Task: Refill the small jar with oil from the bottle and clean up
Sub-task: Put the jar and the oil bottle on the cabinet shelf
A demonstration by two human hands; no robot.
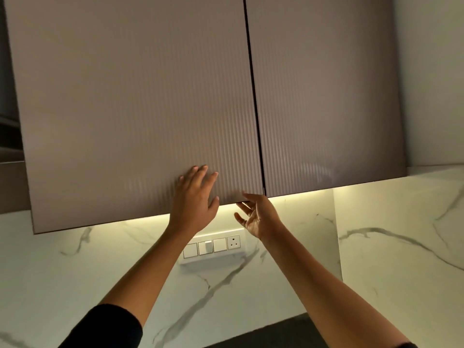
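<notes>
We face two tall wall-cabinet doors, both closed, their matte taupe fronts finely ribbed in vertical flutes and parted by a thin dark seam. Our left hand (194,197) lies flat against the left door (125,109) near its lower right corner, fingers (200,174) straight and fanned, pressing the ribbed face and gripping nothing. Our right hand (256,217) hangs just under that same corner, palm turned inward, fingers loose and half-curved, spread apart — its topmost digit touches the door's bottom edge beside the seam, and nothing is held. The right door (326,96) is untouched. A black sleeve (105,327) covers the left upper forearm. Below the cabinet, warm light washes a glossy white marble wall (389,259) with grey veins, where a rectangular white switch plate (213,246) carries three rockers and a socket. Where the small jar and the bottle are we cannot tell — neither shows.
</notes>
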